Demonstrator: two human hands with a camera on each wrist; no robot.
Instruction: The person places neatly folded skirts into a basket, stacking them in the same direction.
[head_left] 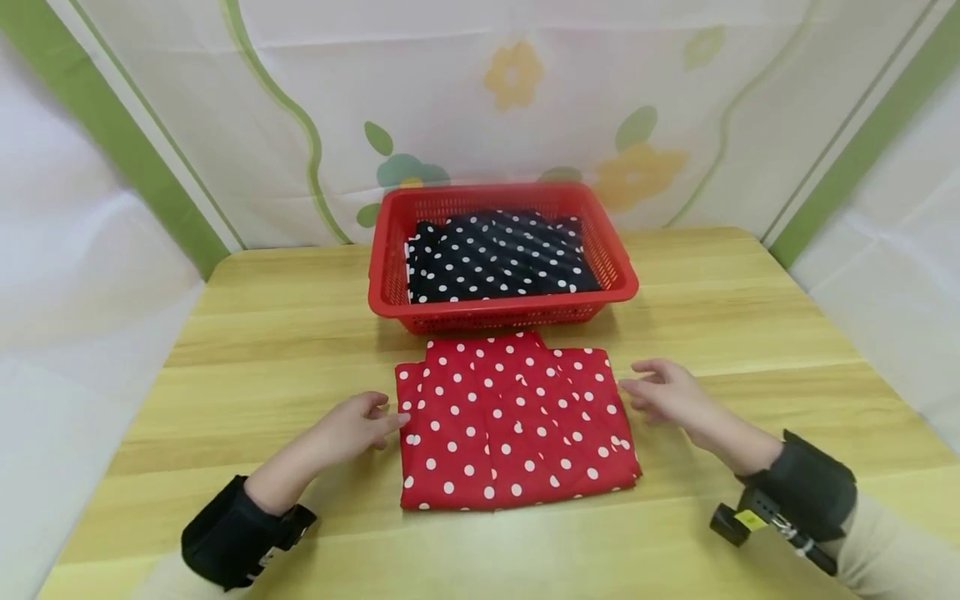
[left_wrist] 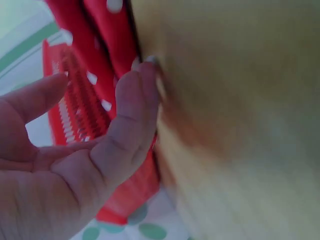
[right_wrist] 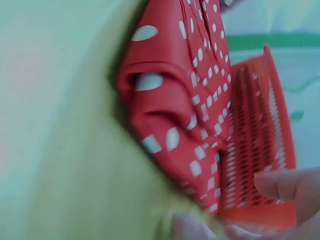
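A folded red cloth with white polka dots (head_left: 510, 433) lies flat on the wooden table, a narrower folded part sticking out at its far side. At its left edge is my left hand (head_left: 348, 429), a fingertip overlapping the border in the head view. The left wrist view shows that hand's thumb (left_wrist: 42, 97) spread from the fingers, with nothing gripped. My right hand (head_left: 671, 400) hovers by the cloth's right edge, its fingers loosely bent and thumb apart. Loose layers of the cloth (right_wrist: 160, 95) show along its side in the right wrist view.
Just beyond the cloth stands a red plastic basket (head_left: 502, 307) with perforated walls. Inside it lies black fabric with white dots (head_left: 502, 254). A white curtain (head_left: 450, 92) with flowers and green stripes hangs behind the wooden table (head_left: 285, 333).
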